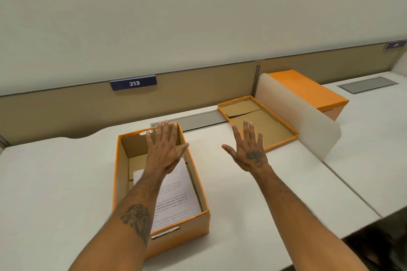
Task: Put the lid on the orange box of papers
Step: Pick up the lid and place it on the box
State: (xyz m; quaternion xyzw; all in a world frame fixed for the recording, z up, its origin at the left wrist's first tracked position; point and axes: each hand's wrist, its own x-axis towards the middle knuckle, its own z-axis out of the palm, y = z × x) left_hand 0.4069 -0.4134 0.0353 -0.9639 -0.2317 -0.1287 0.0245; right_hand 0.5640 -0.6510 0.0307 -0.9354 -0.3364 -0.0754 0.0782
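An open orange box (pixel 199 222) stands on the white desk in front of me, with printed papers (pixel 176 196) lying inside. My left hand (pixel 164 147) hovers over the box's far half, fingers spread, holding nothing. The orange lid (pixel 275 125) lies upside down on the desk to the far right of the box, its brown inside facing up. My right hand (pixel 248 149) is spread open above the desk, between the box and the lid, its fingertips over the lid's near left edge. It holds nothing.
A white curved divider (pixel 308 121) stands just right of the lid. Behind it sits a second, closed orange box (pixel 308 88). A tan partition with a sign reading 213 (pixel 134 83) runs along the desk's back. A grey cable tray (pixel 198 120) lies behind the open box.
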